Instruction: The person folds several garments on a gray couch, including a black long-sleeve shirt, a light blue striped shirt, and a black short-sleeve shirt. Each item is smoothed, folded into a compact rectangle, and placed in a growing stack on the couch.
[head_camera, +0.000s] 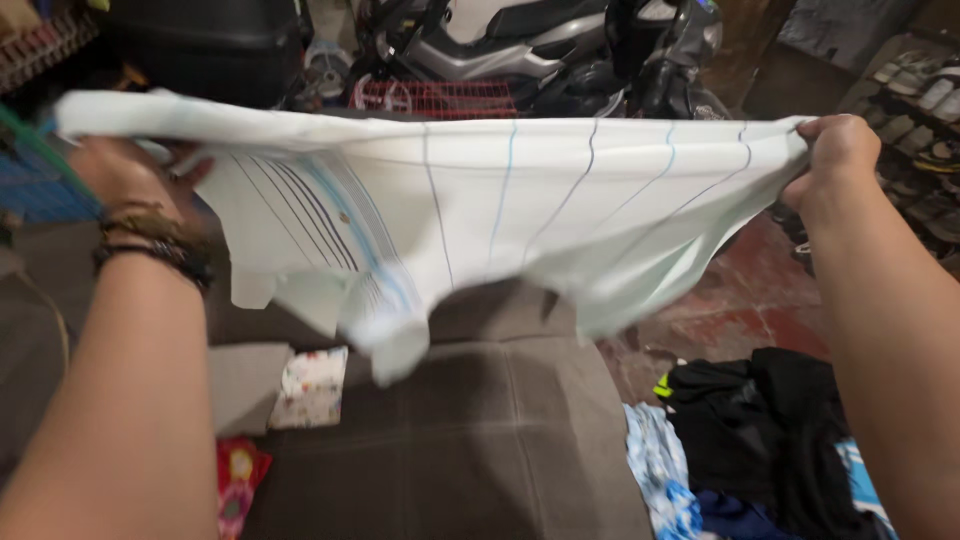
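Hands hold a white striped shirt (500, 200) stretched wide in the air above a grey cushion (460, 440): left hand (125, 170) and right hand (835, 155) each have their grip pinched on an edge, keeping the cloth taut. Dark clothes (760, 420) lie heaped nearby.

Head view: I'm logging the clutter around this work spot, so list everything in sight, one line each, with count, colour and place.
striped shirt: one, white with dark and blue stripes, stretched in the air between both hands
cushioned surface: one, grey-brown, below the shirt
folded cloth: one, white with a coloured print, on the surface, left
red cloth: one, red-patterned, bottom left
clothes pile: one heap, black and blue, floor at right
scooter: one, grey and black, behind
red crate: one, under the scooter
shoes: several pairs, on a rack, far right
left hand: gripping the shirt's left edge, wristbands on the wrist
right hand: gripping the right edge
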